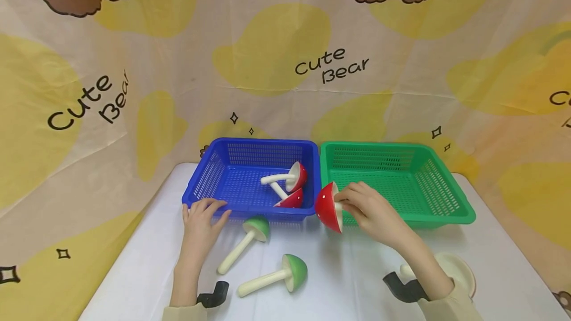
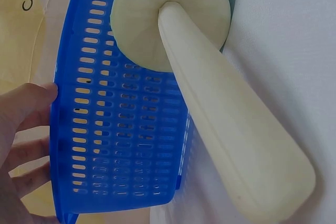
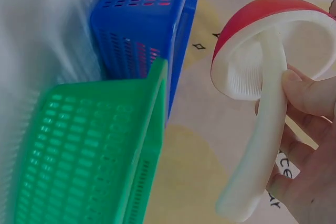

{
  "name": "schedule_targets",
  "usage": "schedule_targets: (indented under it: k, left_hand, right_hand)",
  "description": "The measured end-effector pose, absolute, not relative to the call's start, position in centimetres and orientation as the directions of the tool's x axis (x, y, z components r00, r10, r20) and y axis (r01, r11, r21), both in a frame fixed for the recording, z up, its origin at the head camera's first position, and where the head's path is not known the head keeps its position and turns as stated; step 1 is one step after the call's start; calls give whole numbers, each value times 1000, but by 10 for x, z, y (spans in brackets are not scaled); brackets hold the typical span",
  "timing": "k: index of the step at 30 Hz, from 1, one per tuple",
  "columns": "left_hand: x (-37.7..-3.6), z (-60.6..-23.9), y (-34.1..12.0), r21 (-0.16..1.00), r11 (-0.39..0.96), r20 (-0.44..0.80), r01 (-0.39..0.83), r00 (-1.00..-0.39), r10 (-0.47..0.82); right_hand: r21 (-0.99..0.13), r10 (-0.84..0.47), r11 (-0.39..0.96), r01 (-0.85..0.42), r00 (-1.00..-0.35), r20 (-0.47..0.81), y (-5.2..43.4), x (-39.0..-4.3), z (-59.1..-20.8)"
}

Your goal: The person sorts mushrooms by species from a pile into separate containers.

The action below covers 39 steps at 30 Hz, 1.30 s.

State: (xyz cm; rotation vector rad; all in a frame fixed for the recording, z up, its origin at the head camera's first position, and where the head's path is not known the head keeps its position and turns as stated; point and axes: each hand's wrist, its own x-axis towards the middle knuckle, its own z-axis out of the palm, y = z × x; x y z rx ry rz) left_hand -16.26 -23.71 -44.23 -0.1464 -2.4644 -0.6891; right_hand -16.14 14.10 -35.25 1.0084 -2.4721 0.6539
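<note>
My right hand [image 1: 372,214] pinches a red toy mushroom [image 1: 327,207] by its pale stem, in front of the inner front corner of the green basket [image 1: 464,217]. In the right wrist view, thumb and fingers grip the stem [image 3: 270,124] just under the cap. At the left, my left hand [image 1: 199,227] rests on the front rim of the blue basket [image 1: 250,210], fingers relaxed; the left wrist view shows its fingertips [image 2: 47,90] right at that rim. Inside the blue basket lie two red mushrooms, an upper one [image 1: 300,176] and a lower one [image 1: 292,199].
Two green-capped mushrooms lie on the white table, one [image 1: 258,227] close before the blue basket, another [image 1: 295,272] nearer me. A pale mushroom [image 1: 461,271] is partly hidden by my right forearm. The baskets stand side by side before a printed cloth [image 1: 276,108].
</note>
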Motion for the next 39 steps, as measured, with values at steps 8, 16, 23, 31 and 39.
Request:
schedule_targets:
  k: [8, 16, 23, 31, 39]
  left_hand:
    - [-160, -441, -239, 453, 860, 537, 235, -842, -53]
    - [-159, -440, -238, 451, 858, 546, 246, -837, -47]
    - [-160, -440, -238, 444, 860, 552, 250, -833, -43]
    - [-161, -441, -238, 450, 860, 539, 240, -841, -47]
    - [-160, -438, -237, 459, 856, 529, 239, -847, -47]
  right_hand:
    - [-346, -530, 637, -689, -718, 452, 113, -176, -338]
    - [-466, -523, 585, -664, -748, 409, 81, -192, -337]
    - [-531, -511, 560, -636, -769, 383, 54, -209, -345]
    - [-610, -502, 499, -615, -779, 375, 21, -229, -355]
    - [-714, -467, 450, -537, -823, 324, -6, -243, -367]
